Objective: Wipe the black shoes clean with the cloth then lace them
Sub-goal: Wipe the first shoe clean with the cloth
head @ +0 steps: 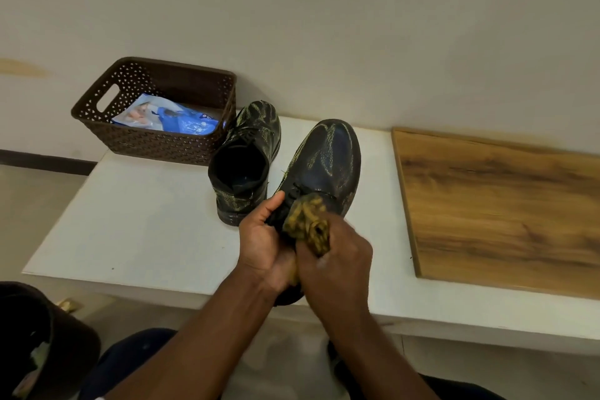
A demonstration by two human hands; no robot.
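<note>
Two black shoes streaked with yellowish dust stand on a white table [136, 230]. The nearer shoe [328, 162] points away from me, its toe partly wiped and shiny. My left hand [263, 243] grips this shoe around its heel and collar. My right hand [337, 266] holds a bunched, dirty yellow cloth [308, 224] against the shoe's lace area. The second shoe [246, 159] stands just to the left, its opening facing me, untouched by either hand. Its laces are hard to make out.
A brown perforated basket [152, 136] holding a blue-and-white packet [168, 118] sits at the table's back left, touching the second shoe. A wooden board [506, 201] lies on the right. The wall rises directly behind. A dark object [39, 341] sits at lower left.
</note>
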